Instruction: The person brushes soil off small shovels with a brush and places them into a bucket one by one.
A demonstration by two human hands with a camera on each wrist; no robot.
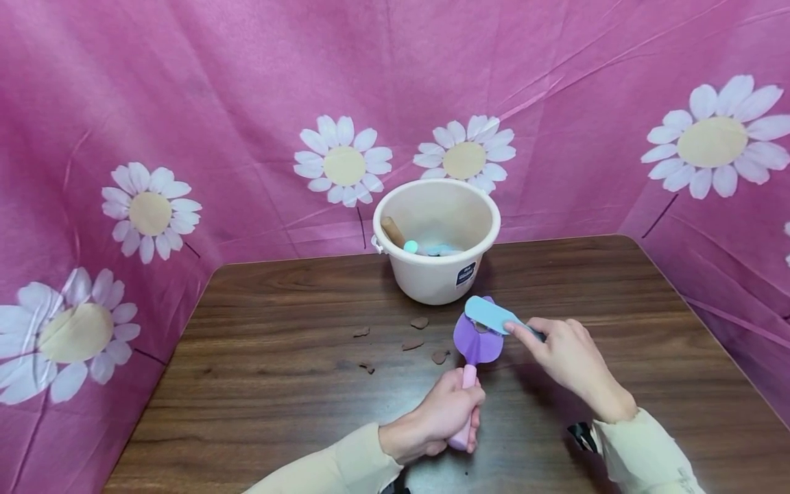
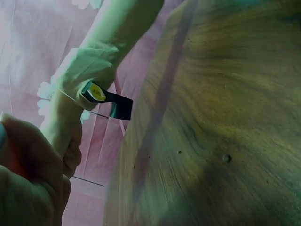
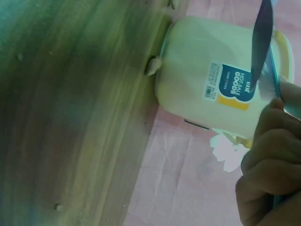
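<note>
In the head view my left hand (image 1: pixel 446 405) grips the pink handle of a small purple shovel (image 1: pixel 474 343), its blade pointing away from me. My right hand (image 1: pixel 570 353) holds a light-blue flat-headed brush (image 1: pixel 490 313) across that blade, index finger extended along its back. Under the brush, a bit of brown matter shows on the blade. Several brown flakes (image 1: pixel 412 344) lie on the table left of the shovel. The right wrist view shows the curled fingers (image 3: pixel 273 155) on the brush, beside the bucket. Only part of the left hand (image 2: pixel 35 174) appears in the left wrist view.
A cream bucket (image 1: pixel 426 278) stands at the table's back, just beyond the shovel. Inside it are a brown wooden-looking stick (image 1: pixel 392 232), a mint-green round piece (image 1: pixel 411 246) and something blue. Pink flowered cloth (image 1: pixel 247 137) hangs around the brown wooden table (image 1: pixel 278 302).
</note>
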